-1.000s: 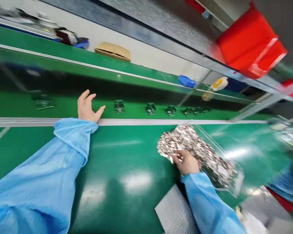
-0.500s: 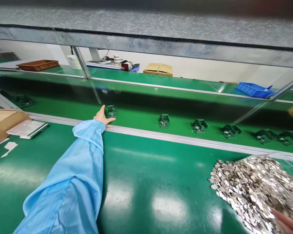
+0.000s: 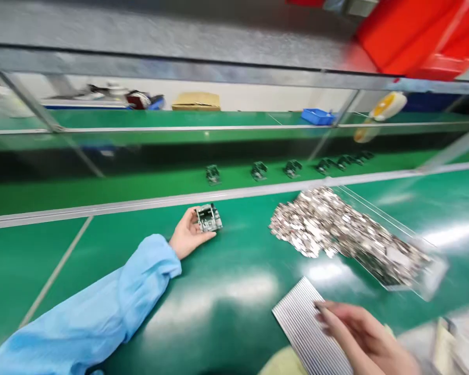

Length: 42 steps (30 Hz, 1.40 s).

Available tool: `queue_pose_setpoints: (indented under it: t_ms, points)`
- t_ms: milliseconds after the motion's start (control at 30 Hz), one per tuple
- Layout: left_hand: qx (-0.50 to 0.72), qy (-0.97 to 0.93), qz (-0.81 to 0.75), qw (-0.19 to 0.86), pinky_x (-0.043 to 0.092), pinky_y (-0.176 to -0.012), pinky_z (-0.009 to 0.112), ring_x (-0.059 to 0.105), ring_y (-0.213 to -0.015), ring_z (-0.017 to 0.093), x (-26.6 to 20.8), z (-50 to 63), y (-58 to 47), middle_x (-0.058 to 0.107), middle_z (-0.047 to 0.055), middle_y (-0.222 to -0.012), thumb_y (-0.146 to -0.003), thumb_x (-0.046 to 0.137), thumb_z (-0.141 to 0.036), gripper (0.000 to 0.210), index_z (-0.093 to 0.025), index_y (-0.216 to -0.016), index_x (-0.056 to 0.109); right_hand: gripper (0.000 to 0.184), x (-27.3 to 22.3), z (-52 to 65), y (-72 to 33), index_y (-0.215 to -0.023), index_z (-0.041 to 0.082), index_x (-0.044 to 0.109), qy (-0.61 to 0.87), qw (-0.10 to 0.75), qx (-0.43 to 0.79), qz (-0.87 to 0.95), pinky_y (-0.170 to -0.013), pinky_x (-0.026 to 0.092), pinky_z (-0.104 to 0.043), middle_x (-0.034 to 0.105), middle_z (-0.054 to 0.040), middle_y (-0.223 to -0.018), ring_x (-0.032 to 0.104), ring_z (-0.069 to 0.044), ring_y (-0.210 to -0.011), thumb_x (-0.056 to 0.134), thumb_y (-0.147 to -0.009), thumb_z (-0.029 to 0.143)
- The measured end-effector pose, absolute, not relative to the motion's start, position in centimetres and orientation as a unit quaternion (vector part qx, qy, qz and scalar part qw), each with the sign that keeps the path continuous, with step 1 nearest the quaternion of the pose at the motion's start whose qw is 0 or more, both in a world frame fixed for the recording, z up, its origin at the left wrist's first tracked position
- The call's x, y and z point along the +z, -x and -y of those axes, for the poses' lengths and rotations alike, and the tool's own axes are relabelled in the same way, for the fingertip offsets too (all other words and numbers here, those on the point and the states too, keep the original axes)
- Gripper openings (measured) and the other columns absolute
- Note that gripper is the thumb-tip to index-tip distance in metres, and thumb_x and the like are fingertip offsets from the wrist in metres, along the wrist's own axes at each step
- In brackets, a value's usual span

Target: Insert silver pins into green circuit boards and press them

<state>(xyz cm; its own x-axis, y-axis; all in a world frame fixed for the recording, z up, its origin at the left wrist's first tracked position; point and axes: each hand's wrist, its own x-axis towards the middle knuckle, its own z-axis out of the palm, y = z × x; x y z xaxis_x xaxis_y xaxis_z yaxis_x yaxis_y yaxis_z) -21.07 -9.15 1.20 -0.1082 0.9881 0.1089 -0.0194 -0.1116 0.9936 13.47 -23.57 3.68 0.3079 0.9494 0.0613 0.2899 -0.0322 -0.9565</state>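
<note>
My left hand (image 3: 189, 233), in a light blue sleeve, grips a small green circuit board assembly (image 3: 208, 219) by its left side. The assembly is held over the green bench, just in front of the metal rail. At lower right my right hand (image 3: 361, 333) is closed in a pinch on a small, dark metal piece (image 3: 319, 306), somewhat blurred. Below that hand lies a ribbed silvery plate (image 3: 307, 323), partly covered by it. A heap of small shiny metal pieces (image 3: 316, 221) spreads beyond the right hand, some inside a clear plastic bag (image 3: 424, 268).
Several more board assemblies (image 3: 259, 170) stand in a row on the green strip behind the rail (image 3: 172, 200). A blue tray (image 3: 317, 116) and a cardboard box (image 3: 196, 101) sit on the shelf behind. Something red (image 3: 422, 39) hangs at upper right.
My left hand has brought the board assembly from the strip behind the rail toward me over the bench. The view has swung right, and more of my right hand and the ribbed plate now show.
</note>
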Motion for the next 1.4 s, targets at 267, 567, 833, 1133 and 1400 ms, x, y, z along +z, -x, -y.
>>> queue_pose_setpoints:
  t_ms: [267,567,833,1133,1400]
  points:
    - [0.5,-0.423,-0.312,0.689,0.057,-0.074,0.024,0.068,-0.079,0.013,1.3,21.4,6.3,0.065,0.0,-0.093,-0.065,0.08,-0.017,0.056,-0.026,-0.109,0.047,0.02,4.8,26.1,-9.5,-0.072,0.019,0.066,0.603,0.566,0.336,0.45,-0.072,0.05,-0.032,0.064,-0.0097,-0.1,0.061,-0.023,-0.091,0.068,-0.078,0.037]
    - [0.488,-0.452,-0.284,0.691,0.053,-0.075,0.02,0.063,-0.078,0.01,1.2,23.4,3.8,0.062,-0.002,-0.091,-0.072,0.076,-0.018,0.047,-0.029,-0.111,0.052,0.006,3.5,27.5,-8.8,-0.074,0.02,0.067,0.608,0.572,0.308,0.456,-0.099,0.038,-0.046,0.059,-0.0107,-0.115,0.052,-0.028,-0.115,0.066,-0.077,0.026]
    - [0.468,-0.474,-0.264,0.697,0.052,-0.076,0.02,0.065,-0.087,0.011,1.4,23.6,4.1,0.065,0.0,-0.099,-0.082,0.067,-0.018,0.038,-0.03,-0.113,0.05,0.005,3.1,27.2,-8.3,-0.075,0.021,0.064,0.635,0.543,0.257,0.485,-0.091,0.045,-0.041,0.059,-0.0091,-0.109,0.056,-0.025,-0.106,0.064,-0.077,0.025]
    - [0.463,-0.475,-0.318,0.677,0.05,-0.068,0.022,0.062,-0.078,0.013,0.8,23.7,4.1,0.061,0.001,-0.09,-0.087,0.062,-0.029,0.029,-0.026,-0.112,0.048,0.005,3.0,27.3,-8.1,-0.078,0.02,0.065,0.642,0.525,0.24,0.504,-0.08,0.049,-0.033,0.058,-0.0071,-0.1,0.057,-0.021,-0.095,0.063,-0.08,0.024]
    - [0.46,-0.443,-0.357,0.682,0.049,-0.059,0.019,0.062,-0.078,0.014,1.4,23.5,3.9,0.064,0.001,-0.087,-0.079,0.069,-0.027,0.036,-0.022,-0.105,0.045,0.002,2.2,26.9,-7.7,-0.081,0.019,0.063,0.606,0.566,0.312,0.463,-0.064,0.051,-0.027,0.055,-0.0063,-0.096,0.056,-0.018,-0.084,0.062,-0.081,0.02]
